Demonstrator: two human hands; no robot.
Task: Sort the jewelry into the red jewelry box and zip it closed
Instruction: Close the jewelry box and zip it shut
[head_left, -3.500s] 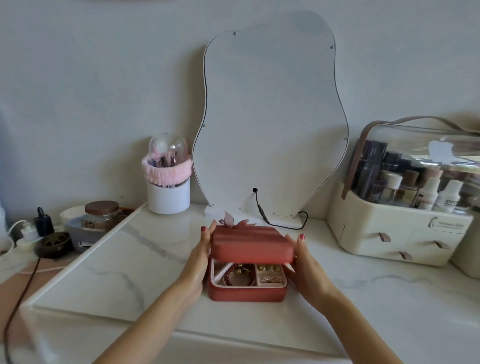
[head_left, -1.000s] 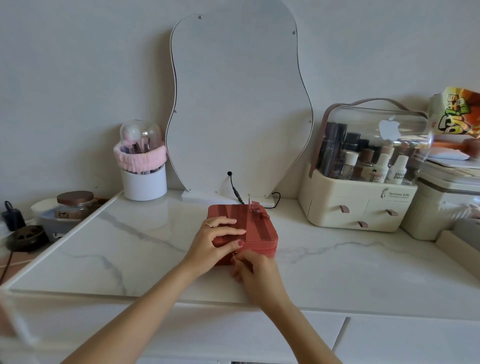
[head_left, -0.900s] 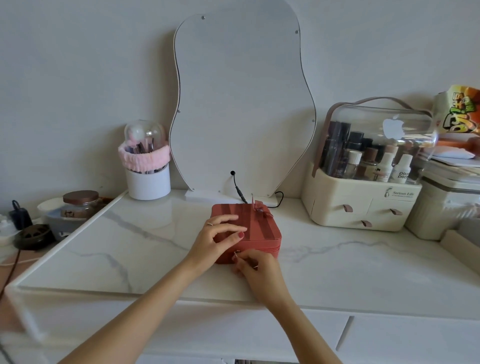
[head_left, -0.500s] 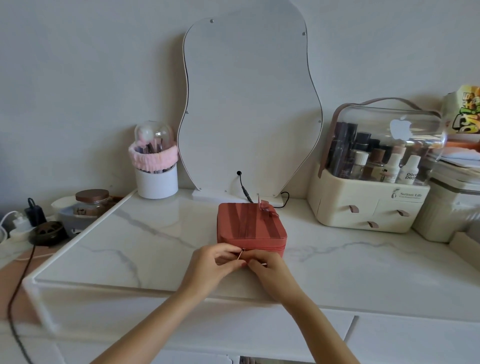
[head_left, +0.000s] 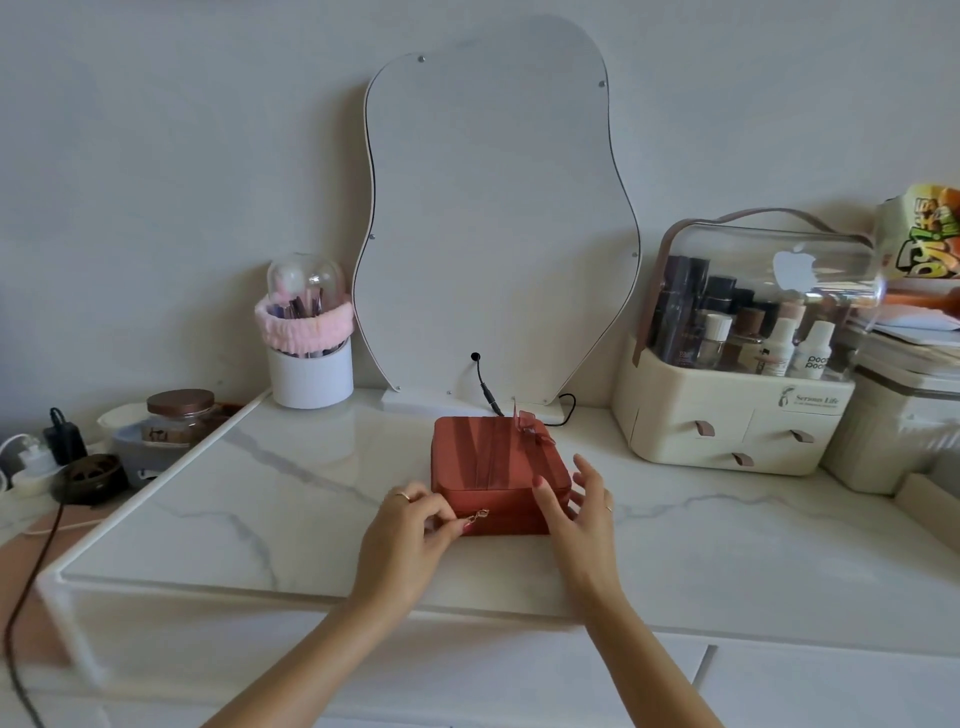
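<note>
On the marble vanity top (head_left: 291, 499), left to right: a white brush holder (head_left: 310, 375) near the wall; the left hand (head_left: 410, 535), fingers curled, pinching the gold zipper pull (head_left: 479, 515) at the front of the closed red jewelry box (head_left: 493, 467); the right hand (head_left: 582, 514), fingers spread and relaxed, touching the box's front right corner; a cream cosmetics organizer (head_left: 727, 421) beyond.

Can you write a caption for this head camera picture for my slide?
Left hand pinches the zipper pull on the closed red jewelry box; right hand rests open beside it.
</note>
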